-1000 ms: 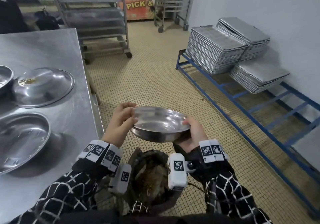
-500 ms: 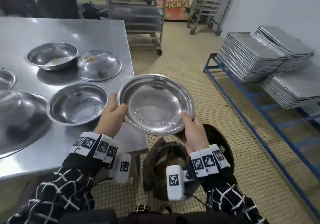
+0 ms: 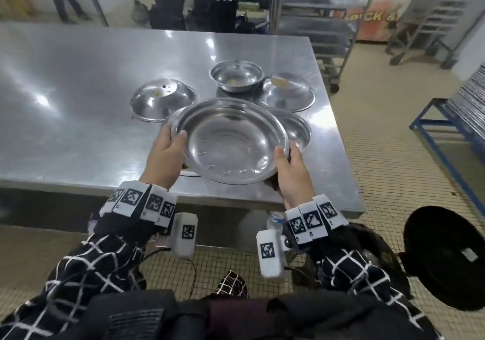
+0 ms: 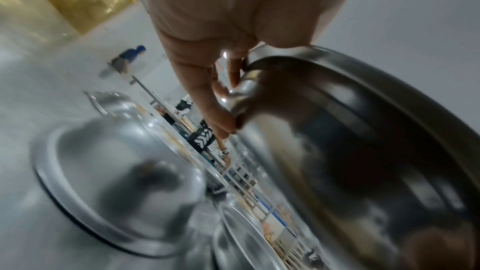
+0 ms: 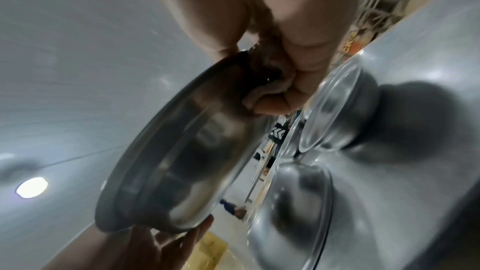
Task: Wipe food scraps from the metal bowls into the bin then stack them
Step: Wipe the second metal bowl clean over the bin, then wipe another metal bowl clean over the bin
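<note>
I hold a wide, shiny metal bowl (image 3: 231, 140) upright over the steel table (image 3: 78, 90), and its inside looks clean. My left hand (image 3: 168, 153) grips its left rim, thumb inside. My right hand (image 3: 291, 171) grips the right rim, with a brownish crumpled rag (image 5: 262, 89) pressed under the bowl (image 5: 182, 151). The left wrist view shows my fingers (image 4: 207, 89) under the bowl's wall (image 4: 363, 151). The rim of another bowl (image 3: 169, 121) shows just beneath the held one. The black bin (image 3: 443, 258) stands on the floor at the lower right.
Behind the held bowl stand two upturned bowls (image 3: 162, 98) (image 3: 287, 92) with scraps on top, an upright bowl (image 3: 236, 77) with scraps inside, and a part-hidden upright bowl (image 3: 296, 129). Tray racks (image 3: 315, 24) and a blue frame (image 3: 446, 124) stand to the right. People stand beyond the table.
Both hands carried the bowl from above the bin up and left to above the table, levelling it. My view swung left to face the table.
</note>
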Demonstrator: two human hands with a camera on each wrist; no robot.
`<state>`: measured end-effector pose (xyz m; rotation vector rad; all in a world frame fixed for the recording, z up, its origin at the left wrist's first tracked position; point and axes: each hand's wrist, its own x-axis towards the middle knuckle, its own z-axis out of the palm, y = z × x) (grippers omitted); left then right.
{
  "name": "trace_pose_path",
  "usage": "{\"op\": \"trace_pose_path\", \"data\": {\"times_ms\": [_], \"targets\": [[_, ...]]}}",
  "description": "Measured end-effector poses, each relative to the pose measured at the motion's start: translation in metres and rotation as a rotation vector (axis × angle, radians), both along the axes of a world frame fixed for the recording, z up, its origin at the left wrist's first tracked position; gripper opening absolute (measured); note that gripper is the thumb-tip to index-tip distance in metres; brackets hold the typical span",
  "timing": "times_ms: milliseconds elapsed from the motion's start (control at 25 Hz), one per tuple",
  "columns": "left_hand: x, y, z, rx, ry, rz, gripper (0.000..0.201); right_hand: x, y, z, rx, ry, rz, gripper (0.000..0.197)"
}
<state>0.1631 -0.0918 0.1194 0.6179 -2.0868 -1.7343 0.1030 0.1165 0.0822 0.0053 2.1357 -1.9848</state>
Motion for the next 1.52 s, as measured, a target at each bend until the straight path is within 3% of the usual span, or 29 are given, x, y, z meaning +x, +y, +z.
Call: {"op": "trace_pose_path", "data": {"times_ms": [160,400,720,880,1080,1320,1520], "targets": [[0.039,-0.069,-0.007,-0.022,-0.065,0.172,0.022,-0.002,-0.073,0.010,-0.030,-0.041,0.231,0.028],[0.065,-0.141,-0.025,0.106,-0.134,0.350,0.020,-0.037,-0.165,0.014,0.250,0.145,0.551,0.041],[0.030,-0.219,-0.048,0.160,-0.168,0.563,0.025,-0.110,-0.283,0.040,0.576,0.346,0.856,0.061],[0.012,-0.249,-0.056,0.188,-0.183,0.659,0.030,-0.138,-0.350,0.024,0.610,0.246,0.898,0.059],[0.012,-0.285,-0.073,0.156,-0.340,0.683,0.033,-0.143,-0.397,-0.014,0.631,0.091,0.888,0.043],[0.011,-0.309,-0.088,0.046,-0.527,0.598,0.044,-0.154,-0.429,-0.060,0.666,0.055,0.902,0.049],[0.012,-0.322,-0.092,0.018,-0.581,0.506,0.044,-0.152,-0.433,-0.062,0.687,0.035,0.866,0.043]]}}
